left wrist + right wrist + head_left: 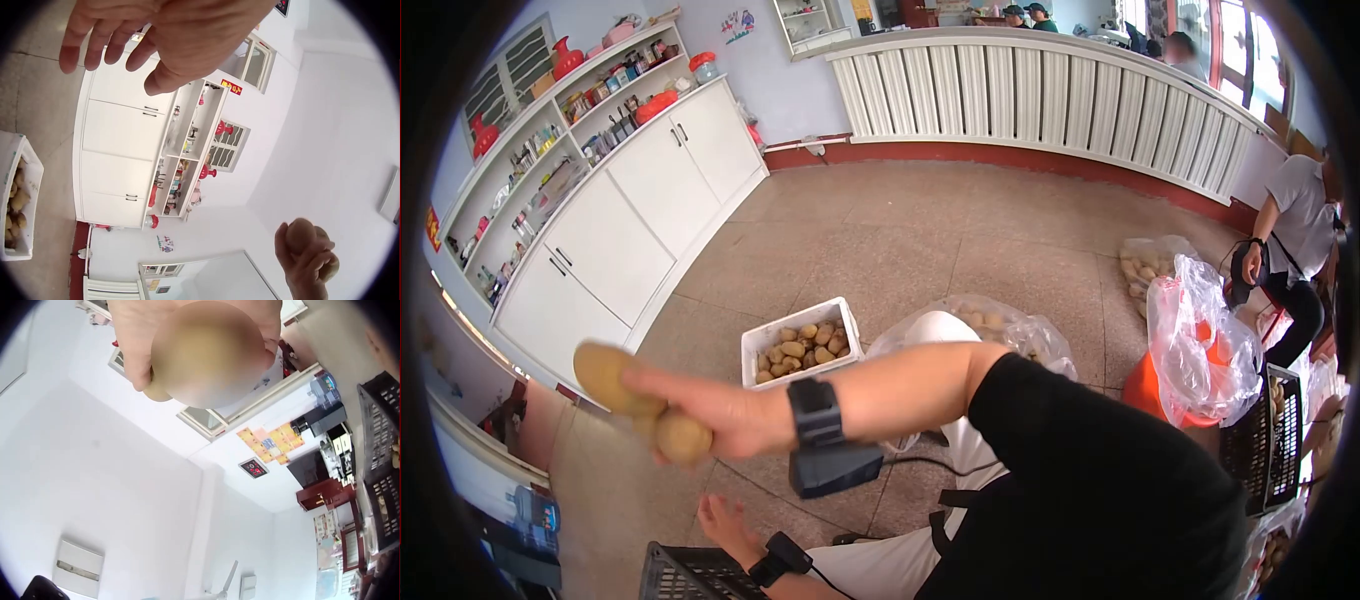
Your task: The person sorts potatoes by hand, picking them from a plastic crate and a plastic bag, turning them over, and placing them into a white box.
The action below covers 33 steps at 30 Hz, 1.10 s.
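Raised at the left of the head view, my right hand (730, 410) grips potatoes, a long one (615, 378) above and a rounder one (683, 437) below. In the right wrist view a blurred potato (209, 356) covers most of the palm, with part of another behind it. My left hand (728, 525) is lower, near a black plastic crate (685, 575), and holds nothing. Its fingers (100, 40) are spread and relaxed in the left wrist view. On the floor ahead, a white foam box (748, 358) contains several potatoes (798, 348).
Beside the foam box lies a clear plastic bag (1040, 340) of potatoes. Further right are another potato bag (1150, 265), an orange tub (1150, 395) under plastic, and a black crate (1250, 450). A seated person (1295, 220) is at the far right. White cabinets (615, 235) line the left wall.
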### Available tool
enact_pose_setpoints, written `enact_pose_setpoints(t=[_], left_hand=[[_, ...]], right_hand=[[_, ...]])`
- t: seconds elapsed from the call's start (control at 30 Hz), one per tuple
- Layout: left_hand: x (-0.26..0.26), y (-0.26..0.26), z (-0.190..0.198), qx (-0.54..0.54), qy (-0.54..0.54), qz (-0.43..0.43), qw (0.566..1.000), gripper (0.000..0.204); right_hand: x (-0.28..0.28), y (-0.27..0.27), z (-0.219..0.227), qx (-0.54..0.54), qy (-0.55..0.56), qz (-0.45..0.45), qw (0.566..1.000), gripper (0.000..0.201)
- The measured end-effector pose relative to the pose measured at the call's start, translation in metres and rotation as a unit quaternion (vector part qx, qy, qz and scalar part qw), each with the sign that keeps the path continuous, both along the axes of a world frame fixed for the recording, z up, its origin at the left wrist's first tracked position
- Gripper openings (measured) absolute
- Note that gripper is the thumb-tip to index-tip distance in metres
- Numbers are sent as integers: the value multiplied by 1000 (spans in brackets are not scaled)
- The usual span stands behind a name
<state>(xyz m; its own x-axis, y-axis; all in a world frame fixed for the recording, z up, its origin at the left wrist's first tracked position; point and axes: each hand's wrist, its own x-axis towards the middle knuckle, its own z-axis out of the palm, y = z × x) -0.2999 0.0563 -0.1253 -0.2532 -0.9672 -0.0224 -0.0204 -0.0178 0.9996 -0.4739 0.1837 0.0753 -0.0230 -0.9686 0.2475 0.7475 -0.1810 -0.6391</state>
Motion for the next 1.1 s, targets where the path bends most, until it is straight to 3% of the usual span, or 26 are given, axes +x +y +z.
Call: enact_pose_setpoints(t=[0.17,0.23,0.27,0.37,0.47,0.57,0.8,0.87,0.93,0.97,1.0,1.03,1.1], left_hand=[[-1,6,4,28,61,-34,997,40],[-6,3,-2,30,48,-59,997,39],[-5,1,-3,26,39,-80,996,39],[-23,22,15,5,63,-82,995,40],[-27,16,14,42,66,-99,992,33],[-23,15,12,59,90,-94,990,32],[-26,19,24,79,85,-103,988,32],[-29,17,21,84,87,-80,990,32],[-36,16,27,102,102,-71,987,34],[-41,14,26,108,110,-85,984,33],[-39,13,27,111,117,-86,983,33],[-37,12,25,104,112,-67,986,33],[-37,11,20,99,82,-96,987,33]], right_hand=[[1,-2,-59,-3,-9,12,1000,48],[-13,8,-89,106,106,-45,988,47],[-18,4,-107,113,94,-62,987,45],[-43,-2,-142,158,89,2,983,37],[-43,-16,-149,203,111,-28,972,40],[-35,-37,-154,217,121,36,968,41],[-16,-74,-185,227,12,90,970,39],[-13,-80,-184,204,3,53,977,40],[-13,-83,-181,183,159,-39,969,45],[-18,-85,-189,185,156,-45,969,45],[-15,-92,-202,126,301,-195,925,46],[-5,-99,-203,54,427,-327,841,47],[-4,-102,-197,51,434,-304,847,47]])
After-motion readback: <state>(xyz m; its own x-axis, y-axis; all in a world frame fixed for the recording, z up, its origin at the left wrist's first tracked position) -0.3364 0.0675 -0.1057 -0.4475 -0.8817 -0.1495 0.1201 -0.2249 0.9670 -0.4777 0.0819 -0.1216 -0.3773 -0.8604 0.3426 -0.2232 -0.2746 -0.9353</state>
